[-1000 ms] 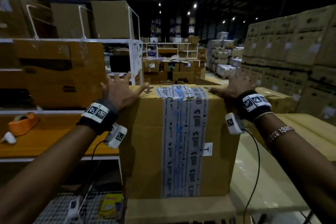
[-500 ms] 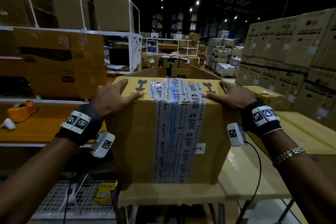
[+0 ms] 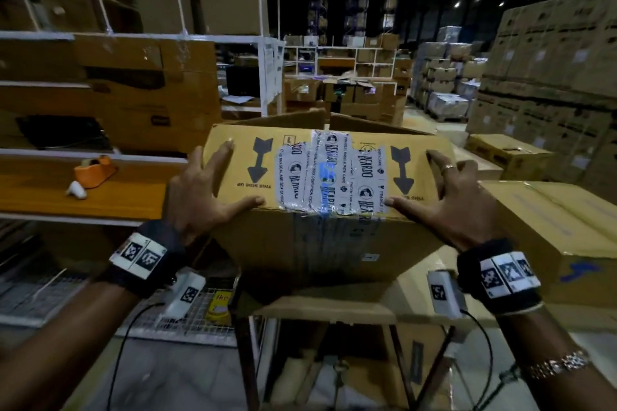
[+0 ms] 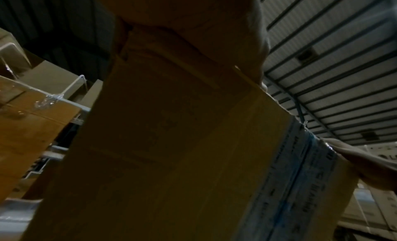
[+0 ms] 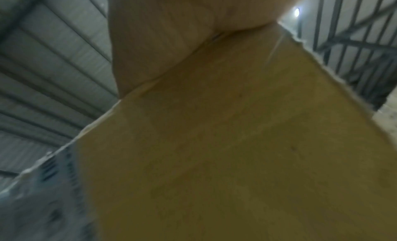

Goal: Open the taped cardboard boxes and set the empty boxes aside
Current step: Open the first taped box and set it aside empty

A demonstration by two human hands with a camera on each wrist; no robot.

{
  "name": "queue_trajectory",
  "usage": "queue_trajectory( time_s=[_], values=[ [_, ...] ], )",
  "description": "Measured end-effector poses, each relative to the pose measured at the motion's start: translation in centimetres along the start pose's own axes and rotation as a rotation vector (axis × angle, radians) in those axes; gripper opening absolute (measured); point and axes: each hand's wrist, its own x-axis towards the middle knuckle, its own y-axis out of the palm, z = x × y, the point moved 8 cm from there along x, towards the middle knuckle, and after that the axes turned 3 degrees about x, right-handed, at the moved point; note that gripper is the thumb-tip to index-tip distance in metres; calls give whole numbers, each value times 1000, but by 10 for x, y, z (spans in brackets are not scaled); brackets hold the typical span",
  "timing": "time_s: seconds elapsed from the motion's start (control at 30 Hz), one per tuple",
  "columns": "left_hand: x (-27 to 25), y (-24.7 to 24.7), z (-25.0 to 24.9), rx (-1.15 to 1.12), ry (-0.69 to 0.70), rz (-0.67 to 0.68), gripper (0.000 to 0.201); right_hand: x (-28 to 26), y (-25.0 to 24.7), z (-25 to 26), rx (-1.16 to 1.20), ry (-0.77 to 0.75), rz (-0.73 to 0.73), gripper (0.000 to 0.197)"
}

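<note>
A brown cardboard box [image 3: 334, 243] with white printed tape [image 3: 329, 173] down its middle stands tilted on the table edge [image 3: 320, 309]. The face with black arrows is turned up toward me. Flaps [image 3: 293, 118] stand open at its far end. My left hand [image 3: 207, 197] presses the box's left near corner with spread fingers, thumb on the arrowed face. My right hand [image 3: 440, 200] presses the right near corner the same way. In the left wrist view the box side [image 4: 171, 142] fills the frame under the palm. In the right wrist view the box [image 5: 214, 142] is blurred.
Another closed box [image 3: 551, 227] lies close on the right. White shelving [image 3: 133, 157] with boxes and an orange tape dispenser [image 3: 95, 167] stands to the left. Tall box stacks [image 3: 551, 77] line the right. A wire rack [image 3: 200, 320] sits low at left.
The box has tipped toward me, so its arrowed face now shows from above. Both hands came nearer and lower with it, keeping to its corners.
</note>
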Motion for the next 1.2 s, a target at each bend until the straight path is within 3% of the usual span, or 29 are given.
queue_trajectory(
  time_s=[0.17, 0.3, 0.6, 0.77, 0.93, 1.0, 1.1, 1.2],
  values=[
    [-42, 34, 0, -59, -35, 86, 131, -49, 28, -18, 67, 29, -13, 128],
    [-70, 69, 6, -119, -73, 171, 141, -84, 80, -40, 168, 57, 77, 137],
    [-124, 176, 43, -94, -121, 399, 135, -141, 201, -91, 296, 130, 303, 148],
    [-135, 210, 59, -90, -137, 446, 127, -154, 238, -101, 316, 101, 376, 146],
    [-122, 198, 57, 16, -204, 316, 106, -145, 218, -80, 78, 132, 218, 125],
    [-106, 186, 47, 66, -204, 243, 104, -140, 202, -44, 103, 16, 112, 109],
    [-70, 178, 18, 23, -50, 212, 103, -134, 205, 11, 243, -207, 102, 78],
    [-32, 175, -10, -37, 101, 204, 100, -121, 226, 39, 368, -291, 146, 50]
  ],
)
